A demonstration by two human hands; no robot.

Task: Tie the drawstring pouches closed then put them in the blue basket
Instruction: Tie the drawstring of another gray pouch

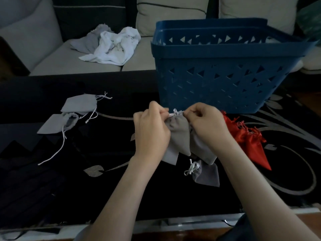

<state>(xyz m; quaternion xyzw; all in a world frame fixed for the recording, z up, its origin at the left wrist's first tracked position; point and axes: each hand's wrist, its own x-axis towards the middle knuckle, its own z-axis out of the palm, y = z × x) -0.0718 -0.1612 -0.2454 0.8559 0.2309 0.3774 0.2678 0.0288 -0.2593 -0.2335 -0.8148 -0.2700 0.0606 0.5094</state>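
In front of the blue basket [217, 80], just above the dark worktop [121, 188], the left hand [150, 129] and right hand [206, 125] pinch the string [176, 112] of a grey pouch [179, 134].

On the table [104, 188] we locate one pouch [178, 133] directly before the basket [217, 80], two pouches [78, 105] before its left, and a pouch heap [250, 138] before its right corner.

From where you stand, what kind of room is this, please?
Probably a home living room: a pale sofa with cushions and crumpled white cloth stands behind the dark, leaf-patterned table.
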